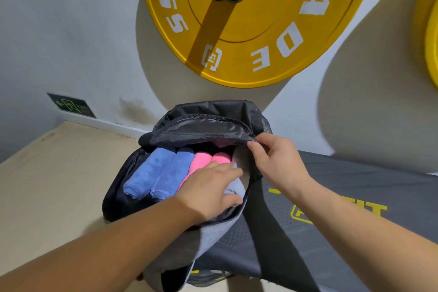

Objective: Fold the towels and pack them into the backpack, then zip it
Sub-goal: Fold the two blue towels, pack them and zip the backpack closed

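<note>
A black and grey backpack (113, 199) lies open at the middle of the head view. Inside it, side by side, are two folded blue towels (154, 173) and two folded pink towels (201, 160). A pale grey towel (235, 187) sits at the right end of the row. My left hand (211, 193) reaches into the opening and grips the grey towel, thumb under it, fingers on top. My right hand (277, 159) pinches the edge of the backpack's top flap (201, 129) and holds it up and back.
The backpack rests partly on a black padded bench (355, 197) with yellow lettering at the right, and partly over a tan wooden surface (59, 173) at the left. A yellow weight plate (248, 19) hangs on the wall just behind. Another yellow plate (431, 31) shows at the right edge.
</note>
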`<state>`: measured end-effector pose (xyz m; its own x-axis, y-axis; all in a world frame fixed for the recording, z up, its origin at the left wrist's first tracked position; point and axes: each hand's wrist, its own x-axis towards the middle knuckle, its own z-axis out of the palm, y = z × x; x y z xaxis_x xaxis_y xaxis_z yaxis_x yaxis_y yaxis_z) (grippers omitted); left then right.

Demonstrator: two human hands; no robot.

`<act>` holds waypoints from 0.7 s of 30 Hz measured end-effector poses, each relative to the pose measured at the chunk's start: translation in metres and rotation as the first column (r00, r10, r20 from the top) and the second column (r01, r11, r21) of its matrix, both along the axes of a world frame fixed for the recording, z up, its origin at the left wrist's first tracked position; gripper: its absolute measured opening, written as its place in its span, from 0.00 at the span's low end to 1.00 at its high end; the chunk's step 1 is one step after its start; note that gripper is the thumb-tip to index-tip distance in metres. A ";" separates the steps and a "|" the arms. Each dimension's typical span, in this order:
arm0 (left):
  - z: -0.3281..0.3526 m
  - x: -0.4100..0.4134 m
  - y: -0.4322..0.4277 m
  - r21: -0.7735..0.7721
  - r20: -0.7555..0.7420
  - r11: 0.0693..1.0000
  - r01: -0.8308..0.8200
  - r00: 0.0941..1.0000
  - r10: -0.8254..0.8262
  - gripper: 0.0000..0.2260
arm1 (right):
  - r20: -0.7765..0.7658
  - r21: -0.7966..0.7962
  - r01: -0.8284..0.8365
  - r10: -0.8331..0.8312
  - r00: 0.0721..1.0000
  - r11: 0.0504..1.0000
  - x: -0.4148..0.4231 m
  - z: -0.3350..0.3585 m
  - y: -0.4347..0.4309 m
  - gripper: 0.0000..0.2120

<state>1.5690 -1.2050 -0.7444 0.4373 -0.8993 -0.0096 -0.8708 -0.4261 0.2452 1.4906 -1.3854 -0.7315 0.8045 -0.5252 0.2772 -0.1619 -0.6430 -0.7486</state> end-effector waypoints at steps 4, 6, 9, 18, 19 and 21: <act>0.007 0.006 -0.035 0.003 0.045 0.995 -0.099 0.994 0.099 0.10 | 0.038 0.052 0.013 -0.015 0.999 0.999 0.001 0.001 0.002 0.16; 0.003 0.008 -0.052 0.016 0.081 0.981 -0.193 0.978 0.191 0.07 | 0.046 0.089 0.015 -0.019 0.999 0.996 0.000 0.001 0.003 0.16; -0.009 0.012 -0.057 -0.043 0.023 0.966 -0.256 0.966 0.257 0.09 | 0.047 0.119 0.036 -0.042 0.998 0.992 0.002 0.003 0.001 0.15; -0.012 0.004 0.038 0.131 0.086 0.991 -0.029 0.996 0.018 0.30 | -0.140 -0.316 -0.083 0.040 0.989 0.945 -0.009 0.009 0.004 0.09; -0.013 0.003 0.041 0.165 0.093 0.986 -0.030 0.996 0.015 0.31 | -0.159 -0.349 -0.098 0.045 0.986 0.932 -0.009 0.008 0.007 0.11; -0.016 0.001 0.040 0.188 0.138 0.981 -0.055 0.990 0.029 0.31 | -0.216 -0.397 -0.101 0.014 0.976 0.912 -0.007 0.006 0.017 0.15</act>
<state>1.5697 -1.1655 -0.7604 0.4835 -0.8674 -0.1177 -0.8707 -0.4904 0.0378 1.4840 -1.3685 -0.7255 0.8916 -0.3540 0.2823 -0.2361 -0.8955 -0.3772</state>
